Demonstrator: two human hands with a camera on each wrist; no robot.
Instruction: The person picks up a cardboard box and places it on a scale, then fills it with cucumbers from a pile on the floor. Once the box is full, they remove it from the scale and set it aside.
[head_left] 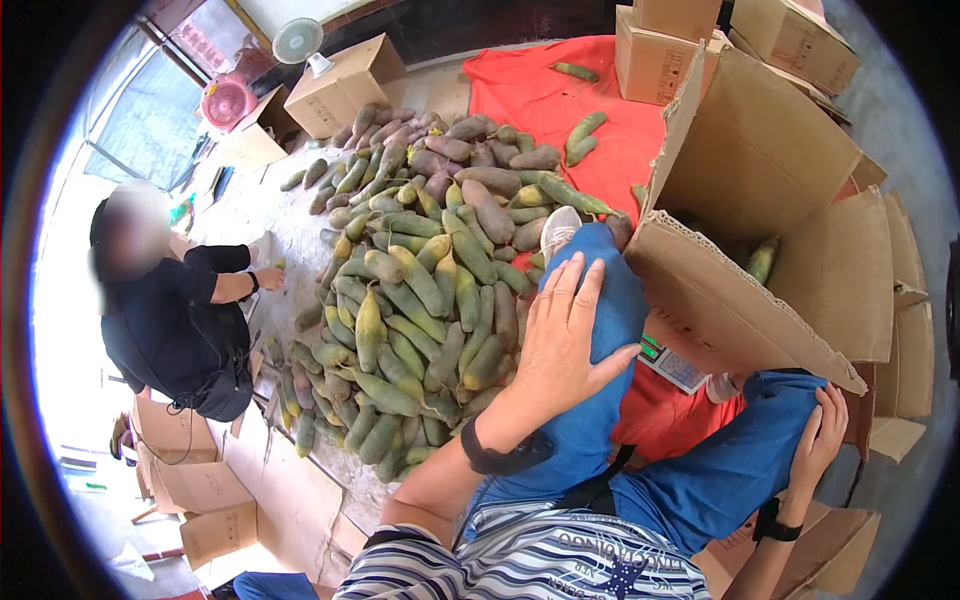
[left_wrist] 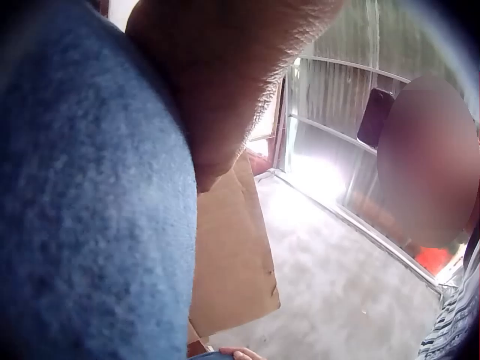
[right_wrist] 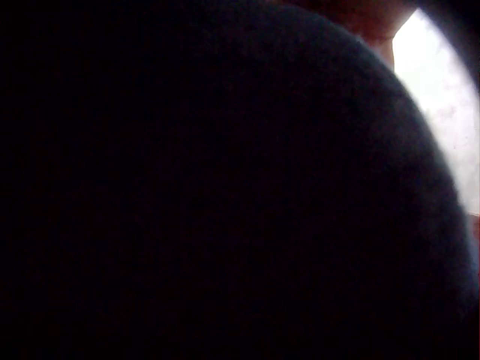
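Note:
My left hand rests on the left knee of the blue jeans, fingers spread and holding nothing. In the left wrist view, part of that hand lies against the denim. On the other knee lies my right hand, its fingers loosely bent over the denim. Dark cloth fills most of the right wrist view, with a sliver of skin at the top. Left of my left hand spreads a big heap of long green and purple-brown vegetables. A scale with a lit green display sits between my legs.
An open cardboard box stands at the right, a few green vegetables inside. Red cloth covers floor behind the heap. Another person sits at the left. More cartons and two fans stand around.

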